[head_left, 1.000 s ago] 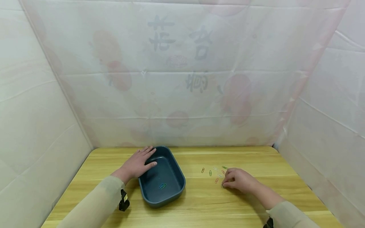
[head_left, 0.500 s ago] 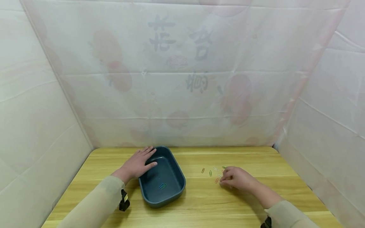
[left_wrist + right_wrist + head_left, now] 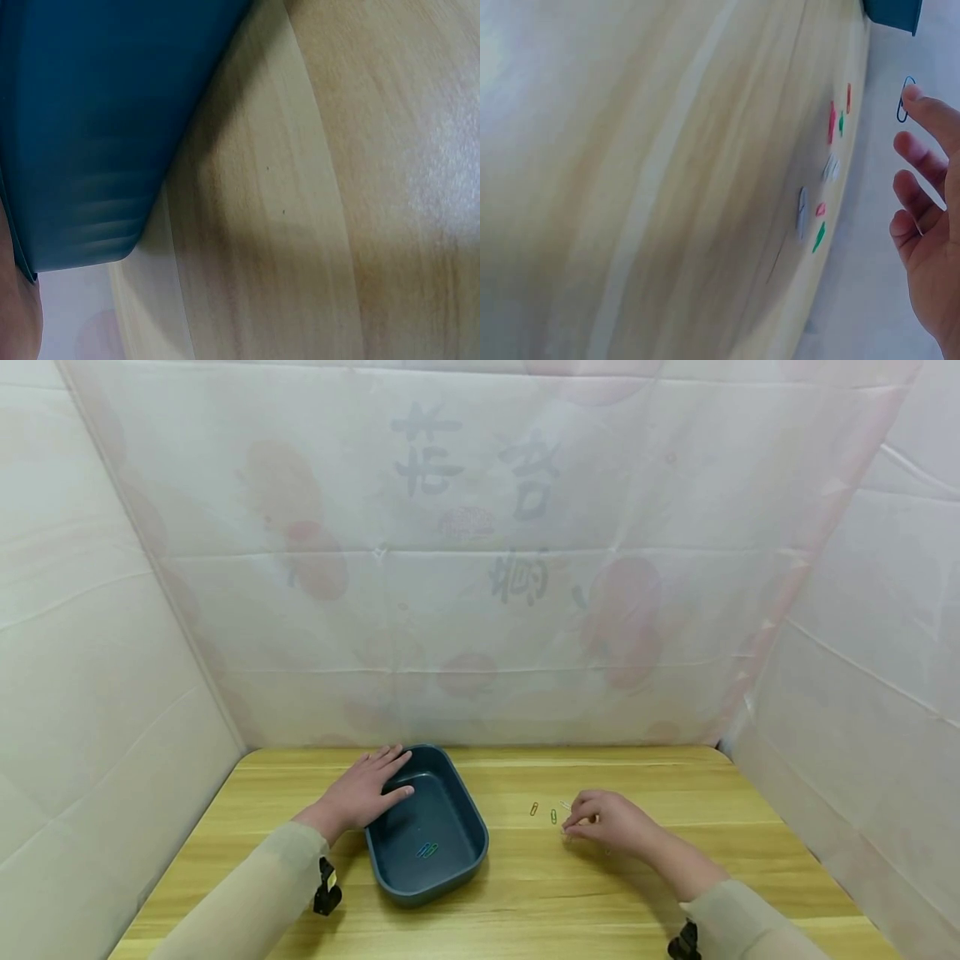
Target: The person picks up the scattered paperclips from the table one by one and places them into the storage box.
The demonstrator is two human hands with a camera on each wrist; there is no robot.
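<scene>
Left hand (image 3: 362, 793): your flat fingers rest on the tray (image 3: 427, 827) rim.
Right hand (image 3: 607, 821): your fingers pinch a blue paper clip (image 3: 904, 109) above the table (image 3: 525, 885).

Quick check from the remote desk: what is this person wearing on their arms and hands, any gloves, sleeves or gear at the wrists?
No gloves: both the left hand and the right hand are bare. Each arm has a long, pale beige sleeve reaching to the wrist. A small black device sits at the left cuff, and a similar black piece shows at the right cuff.

Right hand (image 3: 930, 247) pinches a blue paper clip (image 3: 904, 109) (others blurred).
</scene>
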